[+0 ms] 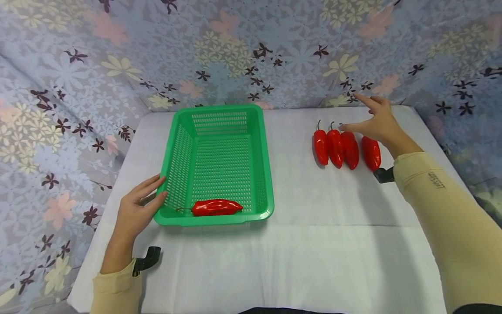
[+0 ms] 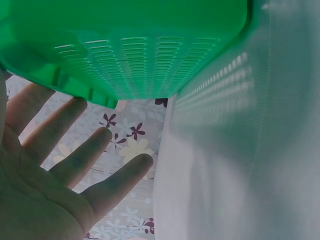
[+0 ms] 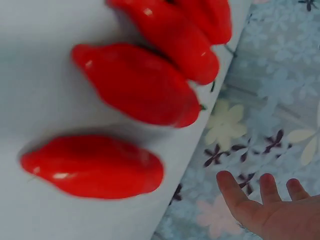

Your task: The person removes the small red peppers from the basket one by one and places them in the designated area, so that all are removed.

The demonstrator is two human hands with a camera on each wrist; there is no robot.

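A green plastic basket (image 1: 267,183) with slotted walls stands on the left half of the table. Inside it, along the near wall, lies one red chili pepper (image 1: 217,207). My left hand (image 1: 137,211) touches the basket's left rim, its fingers spread and mostly straight in the left wrist view. Several more red peppers lie side by side on the right; the rightmost pepper (image 3: 95,166) sits a little apart from the pepper beside it (image 3: 140,85). Above their stem ends hovers my right hand (image 1: 378,122), thumb and fingers apart, holding nothing.
A white cloth covers the table (image 1: 313,261). Flower-patterned fabric (image 1: 251,52) rises behind the far edge and at both sides. Small black wrist cameras (image 1: 148,258) sit by the sleeves.
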